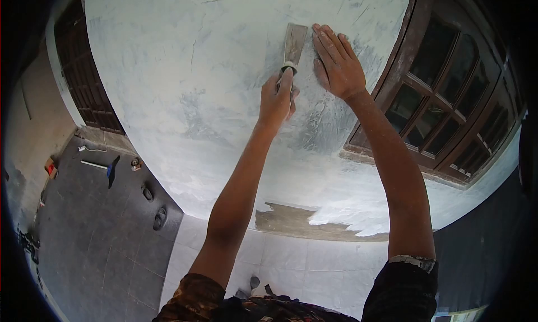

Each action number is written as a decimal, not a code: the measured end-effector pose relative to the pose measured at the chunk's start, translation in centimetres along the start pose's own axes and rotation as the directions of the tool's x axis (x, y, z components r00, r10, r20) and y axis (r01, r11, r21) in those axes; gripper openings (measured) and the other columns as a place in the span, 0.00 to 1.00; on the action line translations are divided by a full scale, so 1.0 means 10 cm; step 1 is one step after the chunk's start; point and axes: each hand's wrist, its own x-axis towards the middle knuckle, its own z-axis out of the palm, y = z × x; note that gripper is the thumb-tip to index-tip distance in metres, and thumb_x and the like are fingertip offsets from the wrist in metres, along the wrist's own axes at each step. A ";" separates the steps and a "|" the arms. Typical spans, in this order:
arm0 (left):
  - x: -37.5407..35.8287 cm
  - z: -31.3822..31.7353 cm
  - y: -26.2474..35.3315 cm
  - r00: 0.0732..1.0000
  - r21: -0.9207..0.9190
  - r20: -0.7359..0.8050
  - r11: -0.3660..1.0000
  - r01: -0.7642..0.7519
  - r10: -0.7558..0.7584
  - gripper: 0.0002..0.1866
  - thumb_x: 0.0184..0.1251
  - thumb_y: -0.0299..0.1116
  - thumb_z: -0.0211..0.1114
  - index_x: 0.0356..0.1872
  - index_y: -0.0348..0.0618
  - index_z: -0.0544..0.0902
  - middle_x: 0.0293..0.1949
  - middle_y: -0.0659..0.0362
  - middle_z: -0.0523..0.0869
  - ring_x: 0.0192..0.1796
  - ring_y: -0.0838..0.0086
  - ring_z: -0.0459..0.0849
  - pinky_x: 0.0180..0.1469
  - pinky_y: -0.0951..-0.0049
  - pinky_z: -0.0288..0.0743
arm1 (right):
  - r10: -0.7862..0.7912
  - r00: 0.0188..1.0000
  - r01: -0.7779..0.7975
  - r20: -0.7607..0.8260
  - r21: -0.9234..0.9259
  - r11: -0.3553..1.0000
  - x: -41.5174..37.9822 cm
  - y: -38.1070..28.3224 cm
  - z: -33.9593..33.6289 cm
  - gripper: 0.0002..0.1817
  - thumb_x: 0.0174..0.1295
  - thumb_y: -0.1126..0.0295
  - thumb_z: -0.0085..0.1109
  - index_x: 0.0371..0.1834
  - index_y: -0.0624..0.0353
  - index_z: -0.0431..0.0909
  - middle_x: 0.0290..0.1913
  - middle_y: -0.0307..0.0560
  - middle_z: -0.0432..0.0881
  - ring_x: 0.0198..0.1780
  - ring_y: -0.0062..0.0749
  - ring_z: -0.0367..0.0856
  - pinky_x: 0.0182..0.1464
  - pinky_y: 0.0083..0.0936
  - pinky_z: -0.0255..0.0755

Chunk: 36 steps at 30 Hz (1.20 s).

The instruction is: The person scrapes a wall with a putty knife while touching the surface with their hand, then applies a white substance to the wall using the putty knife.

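Note:
My left hand (278, 98) grips the handle of a putty knife (293, 43), whose wide blade lies flat against the white plastered wall (185, 70), pointing up. Just to its right, my right hand (336, 61) rests flat on the wall with the fingers spread. It holds nothing and sits next to the blade's right edge. Both arms reach up from the bottom of the view. The plaster around the hands looks grey and streaked.
A dark wooden window frame (443, 103) stands right of my hands. A bare brown patch (291, 221) shows low on the wall above white tiles (314, 266). At left are a dark door (84, 81) and a grey floor with a pair of sandals (154, 207) and small tools (103, 166).

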 end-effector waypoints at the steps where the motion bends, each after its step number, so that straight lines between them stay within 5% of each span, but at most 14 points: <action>1: -0.04 0.01 -0.02 1.000 -0.001 -0.005 1.000 0.009 -0.009 0.20 0.76 0.50 0.52 0.33 0.43 0.73 0.20 0.64 0.74 0.09 0.82 0.65 0.10 0.78 0.53 | 0.001 1.000 -0.001 0.007 0.007 1.000 -0.01 -0.01 -0.01 0.26 0.64 0.66 0.54 0.66 0.62 0.69 0.74 0.44 0.63 0.76 0.36 0.58 0.75 0.39 0.54; 3: -0.12 0.03 -0.03 0.995 -0.057 -0.062 0.995 0.076 -0.079 0.17 0.76 0.47 0.53 0.40 0.40 0.75 0.18 0.64 0.73 0.08 0.84 0.64 0.08 0.79 0.53 | -0.008 1.000 0.008 0.009 0.001 1.000 0.00 0.01 -0.02 0.26 0.64 0.66 0.54 0.66 0.63 0.70 0.74 0.44 0.63 0.76 0.36 0.58 0.75 0.39 0.54; 7: -0.22 -0.01 -0.09 0.995 -0.055 -0.028 0.994 0.093 -0.095 0.20 0.75 0.51 0.53 0.34 0.43 0.72 0.20 0.63 0.74 0.09 0.82 0.65 0.10 0.78 0.54 | -0.020 1.000 0.020 -0.011 0.022 1.000 0.00 0.01 -0.02 0.26 0.64 0.67 0.53 0.65 0.63 0.70 0.74 0.44 0.63 0.76 0.35 0.58 0.75 0.39 0.54; 12: -0.10 0.08 -0.07 0.998 -0.107 -0.045 0.993 0.040 -0.045 0.17 0.76 0.47 0.53 0.41 0.41 0.75 0.19 0.64 0.73 0.08 0.84 0.64 0.08 0.79 0.53 | -0.002 1.000 0.002 -0.011 0.027 1.000 0.00 0.00 -0.03 0.25 0.63 0.68 0.53 0.65 0.63 0.70 0.74 0.43 0.64 0.76 0.35 0.59 0.75 0.39 0.55; 15: -0.29 0.01 -0.16 0.995 -0.075 -0.032 0.993 0.094 -0.097 0.19 0.76 0.50 0.53 0.35 0.44 0.72 0.21 0.63 0.75 0.09 0.83 0.66 0.10 0.79 0.54 | -0.016 0.999 0.017 -0.034 0.025 1.000 0.00 0.02 -0.01 0.25 0.64 0.68 0.53 0.65 0.63 0.71 0.74 0.43 0.64 0.76 0.35 0.59 0.75 0.39 0.55; 21: -0.07 0.02 -0.09 1.000 -0.054 -0.016 0.998 -0.011 0.010 0.19 0.76 0.51 0.53 0.39 0.43 0.74 0.21 0.63 0.75 0.09 0.83 0.65 0.10 0.79 0.53 | -0.007 0.999 0.009 -0.033 0.036 0.999 0.00 0.01 -0.02 0.24 0.63 0.67 0.54 0.63 0.63 0.73 0.73 0.43 0.65 0.76 0.35 0.59 0.75 0.39 0.55; 27: -0.25 -0.03 -0.15 0.995 -0.040 -0.043 0.995 0.090 -0.092 0.19 0.76 0.51 0.53 0.37 0.43 0.74 0.21 0.63 0.75 0.10 0.82 0.66 0.10 0.79 0.54 | -0.009 0.999 0.010 -0.033 0.041 0.999 0.00 0.02 -0.02 0.23 0.64 0.67 0.53 0.63 0.63 0.73 0.73 0.43 0.65 0.76 0.35 0.59 0.75 0.39 0.55; 30: -0.01 0.01 0.01 1.000 -0.046 -0.007 0.999 0.001 -0.001 0.19 0.75 0.50 0.54 0.37 0.43 0.74 0.20 0.63 0.74 0.10 0.82 0.66 0.10 0.79 0.54 | -0.002 1.000 0.003 -0.023 0.041 0.999 0.00 0.01 -0.01 0.24 0.64 0.66 0.53 0.63 0.63 0.73 0.74 0.43 0.65 0.76 0.35 0.59 0.75 0.40 0.55; 36: -0.33 -0.05 -0.20 0.989 -0.060 -0.054 0.989 0.134 -0.137 0.18 0.76 0.49 0.53 0.36 0.43 0.74 0.21 0.63 0.75 0.10 0.83 0.66 0.10 0.80 0.54 | -0.009 1.000 0.010 -0.023 0.022 1.000 -0.01 0.02 -0.01 0.25 0.65 0.66 0.52 0.64 0.62 0.72 0.74 0.43 0.64 0.76 0.36 0.59 0.75 0.40 0.55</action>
